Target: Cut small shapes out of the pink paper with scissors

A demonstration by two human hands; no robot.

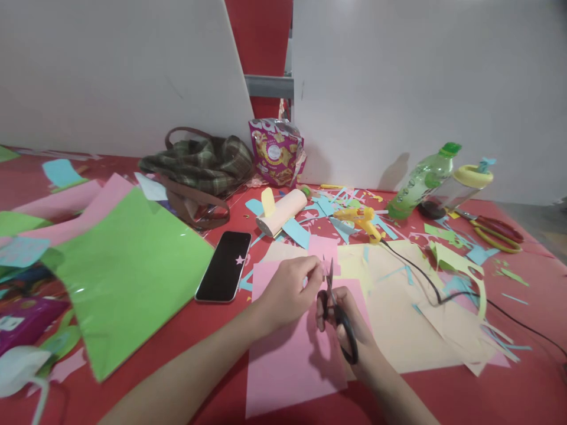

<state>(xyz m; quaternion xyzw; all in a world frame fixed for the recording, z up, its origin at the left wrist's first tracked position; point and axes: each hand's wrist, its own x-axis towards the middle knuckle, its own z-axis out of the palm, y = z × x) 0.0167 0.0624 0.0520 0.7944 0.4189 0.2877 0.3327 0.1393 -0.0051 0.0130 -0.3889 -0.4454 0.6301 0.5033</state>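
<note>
My left hand [287, 292] pinches a tiny scrap of paper [319, 270] between thumb and fingertips, just above a pink sheet [287, 360] lying on the red table. My right hand [349, 324] is closed round the black handles of a pair of scissors [337, 316]. Their blades point up and away from me, right beside the pinched scrap. Both hands hover over the pink sheet near the table's front middle.
A black phone [224, 265] lies left of my hands, beside a large green sheet [128, 265]. Behind are a paper roll [281, 213], yellow glue gun [361, 219] with black cord, plaid bag [199, 165], snack packet [277, 150], green bottle [420, 180], red-handled scissors [496, 230] and many paper scraps.
</note>
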